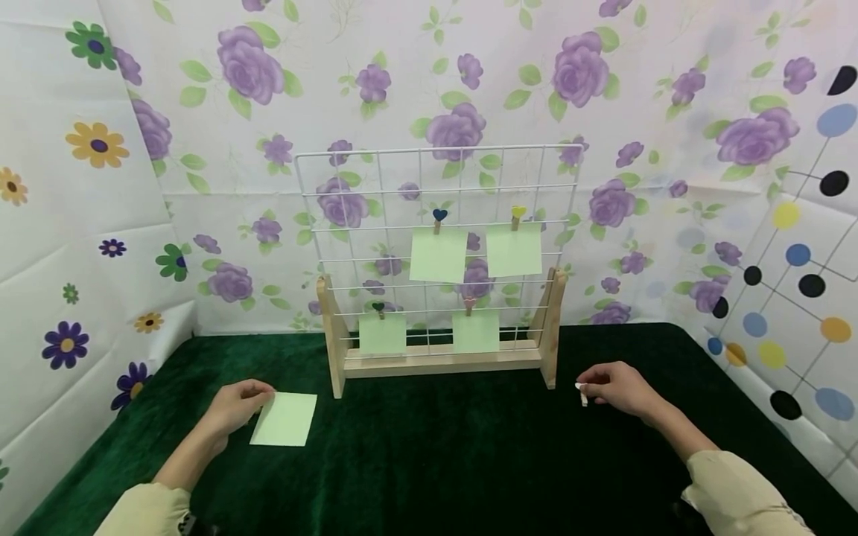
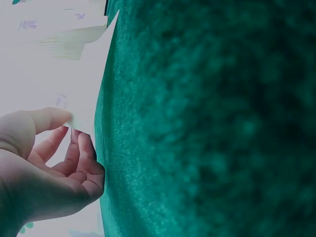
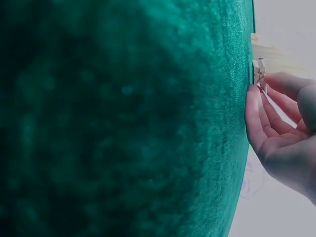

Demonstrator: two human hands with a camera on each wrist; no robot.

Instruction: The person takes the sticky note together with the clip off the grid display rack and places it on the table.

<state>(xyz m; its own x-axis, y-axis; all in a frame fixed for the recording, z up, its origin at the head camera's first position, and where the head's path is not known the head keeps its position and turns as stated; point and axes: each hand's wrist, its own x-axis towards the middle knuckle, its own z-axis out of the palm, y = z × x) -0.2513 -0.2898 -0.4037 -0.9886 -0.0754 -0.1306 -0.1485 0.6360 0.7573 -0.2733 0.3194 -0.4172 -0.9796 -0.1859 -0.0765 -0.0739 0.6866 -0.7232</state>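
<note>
My left hand [image 1: 234,406] pinches a pale green paper sheet [image 1: 284,420] by its upper left corner, to the left of the rack; the left wrist view shows the sheet [image 2: 89,79] held between thumb and fingers. Over on the right, my right hand [image 1: 620,387] pinches a small clothespin [image 1: 582,397] with a white top between thumb and fingertips. A white wire grid rack [image 1: 439,150] on a wooden stand [image 1: 442,365] stands between the hands. Clipped to it are an upper left sheet [image 1: 439,255], an upper right sheet [image 1: 514,251] and two lower sheets [image 1: 383,335].
Dark green cloth [image 1: 429,447] covers the table. A floral sheet [image 1: 402,89] hangs behind the rack, with patterned sheets at both sides. The clothespins on the rack have heart tops, among them a dark blue one [image 1: 439,216] and a yellow one [image 1: 518,213].
</note>
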